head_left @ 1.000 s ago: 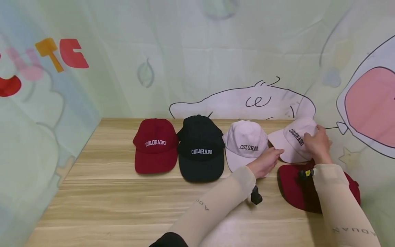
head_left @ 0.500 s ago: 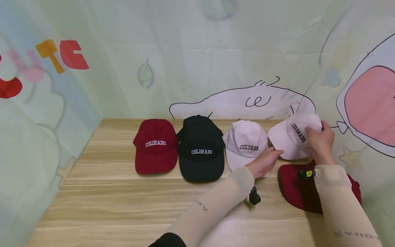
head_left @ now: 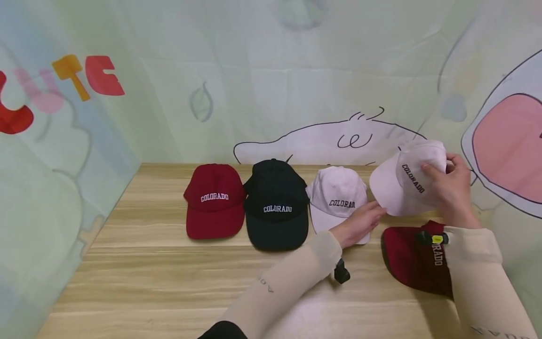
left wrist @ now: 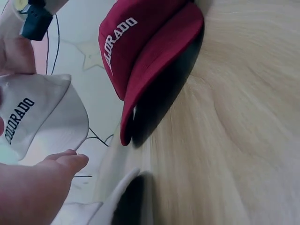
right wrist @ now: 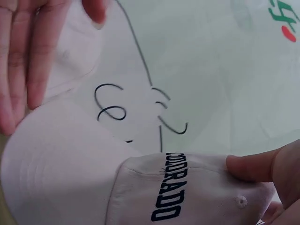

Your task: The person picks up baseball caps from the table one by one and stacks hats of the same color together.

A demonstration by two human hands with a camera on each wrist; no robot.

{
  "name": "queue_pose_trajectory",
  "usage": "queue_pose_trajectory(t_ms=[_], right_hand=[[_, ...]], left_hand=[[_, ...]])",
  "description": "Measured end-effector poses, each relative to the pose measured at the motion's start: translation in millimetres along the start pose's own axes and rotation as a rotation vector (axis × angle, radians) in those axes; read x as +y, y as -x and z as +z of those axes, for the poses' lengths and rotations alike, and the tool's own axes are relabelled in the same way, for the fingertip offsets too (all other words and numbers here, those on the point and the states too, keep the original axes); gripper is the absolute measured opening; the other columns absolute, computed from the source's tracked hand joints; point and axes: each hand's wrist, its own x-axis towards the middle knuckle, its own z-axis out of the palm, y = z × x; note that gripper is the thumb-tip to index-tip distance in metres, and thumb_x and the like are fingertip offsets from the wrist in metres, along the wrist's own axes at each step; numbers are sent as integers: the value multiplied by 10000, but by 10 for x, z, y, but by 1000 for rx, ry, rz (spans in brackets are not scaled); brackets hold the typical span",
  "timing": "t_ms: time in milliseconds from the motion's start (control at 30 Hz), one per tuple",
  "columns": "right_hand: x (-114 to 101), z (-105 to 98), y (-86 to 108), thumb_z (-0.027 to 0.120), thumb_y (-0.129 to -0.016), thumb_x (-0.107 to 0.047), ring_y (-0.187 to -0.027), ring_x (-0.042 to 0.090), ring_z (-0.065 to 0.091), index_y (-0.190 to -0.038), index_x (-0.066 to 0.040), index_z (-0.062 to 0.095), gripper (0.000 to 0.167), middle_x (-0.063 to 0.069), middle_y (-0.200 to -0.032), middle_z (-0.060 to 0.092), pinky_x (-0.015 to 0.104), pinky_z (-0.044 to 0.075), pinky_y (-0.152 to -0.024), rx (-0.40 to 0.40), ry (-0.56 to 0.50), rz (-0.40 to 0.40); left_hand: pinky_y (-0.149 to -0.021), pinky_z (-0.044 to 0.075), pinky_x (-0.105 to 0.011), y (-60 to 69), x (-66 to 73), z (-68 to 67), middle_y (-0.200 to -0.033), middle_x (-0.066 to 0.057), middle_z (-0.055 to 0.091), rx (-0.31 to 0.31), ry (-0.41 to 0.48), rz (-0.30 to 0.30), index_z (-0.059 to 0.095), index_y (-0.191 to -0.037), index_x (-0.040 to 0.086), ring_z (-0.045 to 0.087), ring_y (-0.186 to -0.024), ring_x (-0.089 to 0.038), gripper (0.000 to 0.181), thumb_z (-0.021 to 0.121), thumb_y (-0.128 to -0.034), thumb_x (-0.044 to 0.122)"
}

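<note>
My right hand [head_left: 453, 190] grips the crown of a pale cap [head_left: 391, 186] above the table's back right, its thumb on the front and its brim toward the left. In the right wrist view the thumb of that hand [right wrist: 276, 173] presses on the pale crown near the lettering. My left hand [head_left: 357, 223] reaches over a second pale cap [head_left: 334, 186], its fingertips at the held cap's brim. The right wrist view shows the left hand's fingers [right wrist: 40, 51] straight by the brim [right wrist: 61, 159]; whether they touch it, I cannot tell.
A red cap [head_left: 215, 202] and a black cap [head_left: 276, 230] lie at the left of the row on the wooden table [head_left: 169, 282]. Another red cap [head_left: 410, 256] lies at the right, partly under my right sleeve. A printed cloth [head_left: 275, 94] hangs behind.
The held cap has risen and moved slightly right with my right hand, and its crown has tipped upward. My left hand has shifted slightly left. More of the right red cap's lettering shows.
</note>
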Motion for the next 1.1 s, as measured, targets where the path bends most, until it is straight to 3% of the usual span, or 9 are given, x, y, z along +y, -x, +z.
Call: queue_pose_trajectory(t_ms=[133, 200, 300, 400, 567, 733, 900, 1000, 1100], right_hand=[[-103, -16, 78, 648, -1002, -430, -1330, 316, 498, -1345, -493, 381, 439, 118, -1541, 478, 651, 385, -1151, 18, 37, -88], [-145, -26, 106, 646, -1006, -415, -1303, 295, 508, -1353, -498, 383, 444, 118, -1552, 478, 656, 390, -1143, 17, 63, -139], [-207, -26, 140, 645, -1012, -389, -1267, 263, 511, -1373, -463, 426, 429, 84, -1508, 497, 642, 411, -1121, 3, 97, -224], [-272, -10, 172, 652, -1009, -385, -1199, 220, 522, -1362, -434, 482, 395, 11, -1391, 541, 554, 463, -1048, -19, 146, -303], [-382, 31, 252, 696, -988, -366, -1057, 137, 532, -1338, -347, 560, 376, -162, -1167, 538, 327, 458, -852, -51, 216, -425], [-479, 64, 346, 757, -954, -303, -947, 77, 579, -1342, -237, 605, 422, -184, -1128, 569, 176, 474, -721, -90, 221, -529], [-551, 110, 457, 802, -922, -249, -840, 103, 585, -1306, -167, 629, 429, -144, -1030, 606, 198, 511, -626, -143, 249, -613], [-585, 162, 527, 830, -896, -210, -810, 125, 583, -1267, -142, 647, 419, -115, -994, 615, 221, 520, -602, -185, 262, -660], [-599, 219, 589, 839, -884, -185, -838, 138, 585, -1245, -140, 661, 406, -95, -1024, 614, 230, 527, -610, -239, 264, -669]], left_hand=[[-1173, 416, -324, 111, 23, -20, -1488, -137, 591, 31, -184, 49, 439, -1540, 22, 542, -1386, -175, 520, 517, -1063, 213], [-1015, 519, -256, 188, 42, -33, -1351, -130, 671, 103, -287, 59, 489, -1485, 24, 660, -1228, -170, 489, 560, -1044, 222], [-720, 541, -176, 306, 102, -71, -1086, -85, 733, 198, -454, 74, 594, -1295, 46, 758, -944, -196, 322, 596, -1021, 215], [-570, 479, -170, 397, 216, -139, -848, -19, 693, 201, -565, 106, 645, -1019, 85, 722, -721, -141, 137, 581, -1029, 207], [-558, 405, -188, 516, 522, -282, -649, 60, 596, 145, -718, 207, 648, -833, 102, 560, -588, -30, 270, 567, -1042, 252], [-626, 435, -176, 593, 864, -367, -762, 48, 608, 199, -740, 371, 630, -875, 136, 556, -672, -40, 209, 595, -1041, 258], [-774, 477, -173, 620, 1136, -346, -1027, 7, 620, 228, -710, 550, 601, -1063, 130, 566, -895, -44, 149, 602, -1043, 277], [-884, 490, -213, 618, 1269, -298, -1215, -27, 580, 234, -751, 653, 568, -1248, 127, 551, -1076, -92, 261, 580, -1052, 300], [-1054, 446, -267, 618, 1376, -248, -1397, -40, 509, 230, -832, 695, 517, -1411, 141, 466, -1288, -129, 387, 544, -1067, 317]])
